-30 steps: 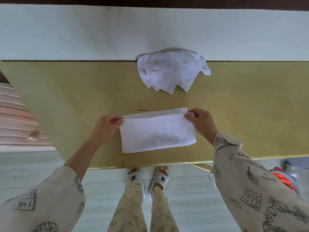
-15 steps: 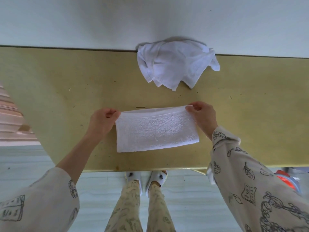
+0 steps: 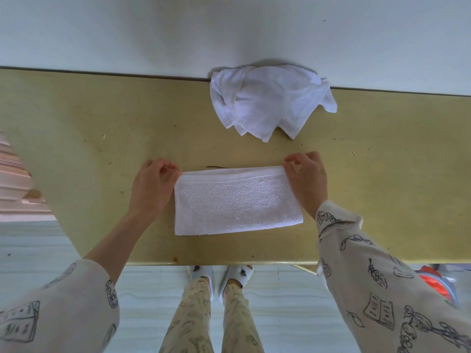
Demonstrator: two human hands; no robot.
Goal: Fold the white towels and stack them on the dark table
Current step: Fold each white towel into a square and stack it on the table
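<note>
The wall [image 3: 229, 29] fills the top of your view, pale and plain, and the table [image 3: 76, 128] runs the full width below it, its far edge butted against that wall; its top looks yellowish and scuffed here, with small dark specks and a short dark mark just beyond the folded towel. Below the near edge you see a pale floor [image 3: 280, 301], your patterned trouser legs and white slippers [image 3: 221, 273], and a red object [image 3: 433, 284] at the right, too blurred to identify. Your sleeves [image 3: 382, 289] carry line drawings of books and leaves. A crumpled pile of white towels [image 3: 270, 100] lies at the far edge of the table, touching the wall, its corners hanging toward you. The folded towel [image 3: 237, 202] lies flat near the table's front edge, between your hands, a wide rectangle with its hemmed edge on the far side and the fold nearest you. Your left hand [image 3: 153, 184] pinches the far left corner of it, fingers curled in. Your right hand [image 3: 305, 177] pinches the far right corner the same way, thumb and fingertips closed on the hem. The pile and the folded towel lie apart, with bare table between them.
</note>
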